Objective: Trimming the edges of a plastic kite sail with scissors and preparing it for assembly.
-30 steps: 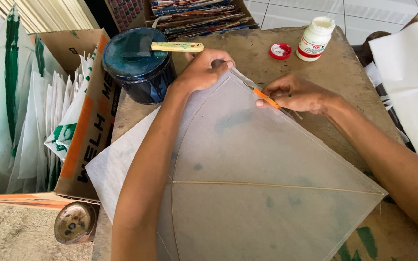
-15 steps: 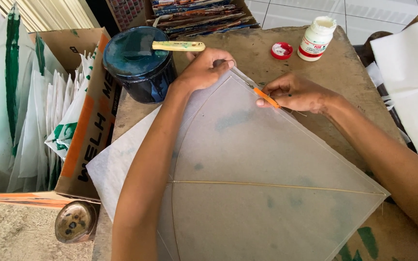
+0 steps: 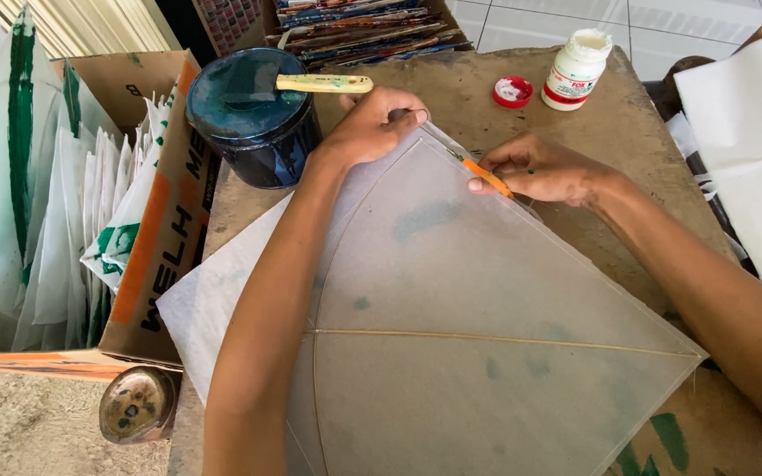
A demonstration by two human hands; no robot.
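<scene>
The kite (image 3: 478, 326) lay flat on the table (image 3: 451, 92), its top corner pinned under the left hand (image 3: 377, 123). Just right of that corner, the right hand (image 3: 544, 169) pinched an orange blade (image 3: 487, 176) along the kite's upper-right edge.

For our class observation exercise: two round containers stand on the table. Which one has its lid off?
The small white glue bottle near the far edge; its red cap lies beside it. The dark blue tin is covered, a brush resting on top.
</scene>
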